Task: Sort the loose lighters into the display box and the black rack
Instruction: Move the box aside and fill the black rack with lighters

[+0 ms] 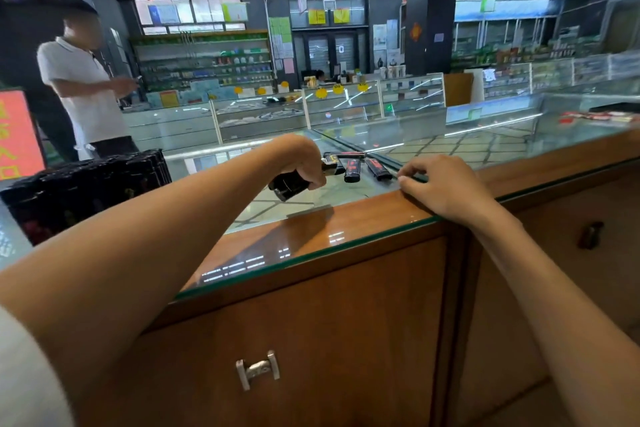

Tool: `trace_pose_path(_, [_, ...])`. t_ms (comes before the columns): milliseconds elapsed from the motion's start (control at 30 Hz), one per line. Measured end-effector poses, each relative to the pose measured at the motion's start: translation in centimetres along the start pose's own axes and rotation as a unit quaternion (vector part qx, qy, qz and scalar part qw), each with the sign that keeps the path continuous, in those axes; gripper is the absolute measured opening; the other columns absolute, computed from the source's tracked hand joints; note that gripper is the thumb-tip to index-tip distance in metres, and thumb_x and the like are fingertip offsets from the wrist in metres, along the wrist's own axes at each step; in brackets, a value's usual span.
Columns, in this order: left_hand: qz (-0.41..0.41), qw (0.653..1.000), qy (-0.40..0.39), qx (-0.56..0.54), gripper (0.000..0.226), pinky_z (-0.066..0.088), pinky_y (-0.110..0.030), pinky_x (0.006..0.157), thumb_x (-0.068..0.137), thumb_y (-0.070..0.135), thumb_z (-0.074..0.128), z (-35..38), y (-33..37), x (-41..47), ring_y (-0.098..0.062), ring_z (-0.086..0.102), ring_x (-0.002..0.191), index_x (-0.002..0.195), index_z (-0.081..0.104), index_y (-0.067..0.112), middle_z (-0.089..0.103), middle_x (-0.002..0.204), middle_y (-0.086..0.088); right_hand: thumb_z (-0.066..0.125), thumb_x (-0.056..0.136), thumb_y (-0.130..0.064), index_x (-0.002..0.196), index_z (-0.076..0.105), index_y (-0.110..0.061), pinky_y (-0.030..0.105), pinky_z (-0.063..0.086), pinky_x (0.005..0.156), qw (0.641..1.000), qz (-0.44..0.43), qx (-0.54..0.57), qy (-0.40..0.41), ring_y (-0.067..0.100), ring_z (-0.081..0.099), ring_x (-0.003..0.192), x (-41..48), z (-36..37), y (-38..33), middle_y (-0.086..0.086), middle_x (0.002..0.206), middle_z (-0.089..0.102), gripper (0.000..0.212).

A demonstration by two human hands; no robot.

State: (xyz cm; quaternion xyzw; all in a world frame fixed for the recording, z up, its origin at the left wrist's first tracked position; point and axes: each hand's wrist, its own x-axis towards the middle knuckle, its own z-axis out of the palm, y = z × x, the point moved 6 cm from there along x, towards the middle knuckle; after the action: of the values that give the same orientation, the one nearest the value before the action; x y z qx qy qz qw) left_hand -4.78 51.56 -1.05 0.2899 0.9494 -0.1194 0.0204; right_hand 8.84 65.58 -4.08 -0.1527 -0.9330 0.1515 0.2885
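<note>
My left hand grips a bunch of black lighters above the glass counter top; their ends stick out below my fingers. Several loose black lighters with red print lie on the glass just right of that hand, one more angled beside them. My right hand rests on the counter's near edge, fingers bent, fingertips touching the glass close to the rightmost lighter and holding nothing. The black rack, filled with dark lighters, stands at the left of the counter. I cannot make out a display box.
The glass counter top sits on a wooden cabinet with metal handles. A person in a white shirt stands behind the rack at far left. A red sign is at the left edge. Shop showcases fill the background.
</note>
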Motion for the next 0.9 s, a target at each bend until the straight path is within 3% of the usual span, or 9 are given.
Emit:
trace_pose_path(67, [0.011, 0.998, 0.036, -0.04, 0.018, 0.034, -0.026, 0.048, 0.09, 0.021, 0.053, -0.1, -0.6, -0.4, -0.017, 0.044, 0.057, 0.094, 0.048, 0.005, 0.045, 0.069, -0.006, 0.055, 0.087, -0.036, 0.1, 0.066, -0.029, 0.042, 0.046, 0.091, 1.0, 0.0, 0.0, -0.002, 0.019, 0.055, 0.106, 0.0, 0.0, 0.1, -0.004, 0.112, 0.064, 0.019])
trace_pose_path(133, [0.026, 0.978, 0.037, -0.204, 0.013, 0.039, -0.024, 0.051, 0.093, 0.016, 0.053, 0.1, -1.7, -1.0, -0.016, 0.05, 0.062, 0.089, 0.047, 0.005, 0.05, 0.074, -0.007, 0.054, 0.087, -0.036, 0.101, 0.066, -0.028, 0.044, 0.046, 0.091, 1.0, -0.001, 0.002, -0.01, 0.02, 0.055, 0.106, 0.1, 0.1, 0.2, -0.003, 0.113, 0.064, 0.019])
trace_pose_path(300, [0.116, 0.789, 0.016, -0.602, 0.006, 0.054, -0.024, 0.062, 0.093, 0.006, 0.052, 1.0, -4.7, -6.2, -0.016, 0.064, 0.073, 0.088, 0.051, 0.002, 0.062, 0.083, -0.013, 0.057, 0.088, -0.026, 0.101, 0.068, -0.017, 0.036, 0.045, 0.089, 0.999, -0.02, 0.023, 0.037, 0.021, 0.058, 0.101, -0.1, -0.6, -0.4, 0.002, 0.108, 0.067, 0.019])
trace_pose_path(367, [0.146, 0.704, 0.014, -0.695, 0.007, 0.057, -0.025, 0.066, 0.09, 0.006, 0.054, 2.1, -6.1, -8.9, -0.015, 0.068, 0.074, 0.092, 0.055, -0.001, 0.067, 0.081, -0.011, 0.057, 0.087, -0.016, 0.103, 0.068, -0.009, 0.034, 0.043, 0.087, 0.991, -0.046, 0.023, 0.124, 0.023, 0.06, 0.098, -0.7, -1.8, -1.5, 0.009, 0.105, 0.068, 0.02])
trace_pose_path(433, [0.166, 0.66, 0.024, -0.733, 0.014, 0.057, -0.024, 0.071, 0.085, 0.01, 0.057, 3.3, -7.8, -11.4, -0.015, 0.068, 0.077, 0.094, 0.059, -0.001, 0.069, 0.079, -0.008, 0.057, 0.087, -0.012, 0.104, 0.066, -0.007, 0.032, 0.044, 0.085, 0.98, -0.082, 0.038, 0.176, 0.024, 0.06, 0.095, -1.4, -2.6, -4.0, 0.009, 0.102, 0.068, 0.02])
trace_pose_path(567, [0.19, 0.653, 0.058, -0.731, 0.025, 0.055, -0.024, 0.072, 0.08, 0.017, 0.06, 4.8, -10.9, -15.1, -0.016, 0.064, 0.083, 0.096, 0.06, -0.002, 0.067, 0.082, -0.007, 0.055, 0.091, -0.019, 0.103, 0.066, -0.016, 0.011, 0.046, 0.071, 0.959, -0.141, 0.222, 0.109, 0.008, 0.061, 0.081, -2.4, -1.5, -13.1, -0.004, 0.092, 0.067, 0.016])
trace_pose_path(700, [0.2, 0.666, 0.099, -0.712, 0.019, 0.053, -0.026, 0.067, 0.083, 0.016, 0.06, 6.0, -13.7, -17.7, -0.018, 0.061, 0.079, 0.093, 0.06, 0.0, 0.064, 0.08, -0.008, 0.056, 0.09, -0.031, 0.11, 0.063, -0.02, 0.03, 0.051, 0.083, 0.916, -0.2, 0.346, -0.031, 0.006, 0.062, 0.092, -3.4, 1.0, -22.7, -0.007, 0.098, 0.067, 0.024])
trace_pose_path(833, [0.159, 0.718, 0.149, -0.661, 0.016, 0.055, -0.032, 0.067, 0.088, 0.01, 0.06, 7.1, -16.4, -19.3, -0.019, 0.062, 0.075, 0.095, 0.059, -0.004, 0.064, 0.08, -0.011, 0.064, 0.084, -0.03, 0.122, 0.058, -0.027, 0.011, 0.037, 0.082, 0.898, -0.345, 0.26, -0.084, 0.005, 0.05, 0.101, -4.4, 1.9, -29.9, -0.007, 0.11, 0.058, 0.039])
trace_pose_path(900, [0.138, 0.718, 0.17, -0.66, 0.007, 0.055, -0.031, 0.069, 0.088, 0.005, 0.061, 7.6, -17.9, -19.8, -0.017, 0.064, 0.075, 0.094, 0.061, 0.001, 0.067, 0.077, -0.006, 0.069, 0.081, -0.022, 0.113, 0.066, -0.024, 0.017, 0.036, 0.087, 0.883, -0.417, 0.199, -0.082, 0.01, 0.046, 0.103, -4.9, 1.9, -32.4, -0.003, 0.107, 0.059, 0.032])
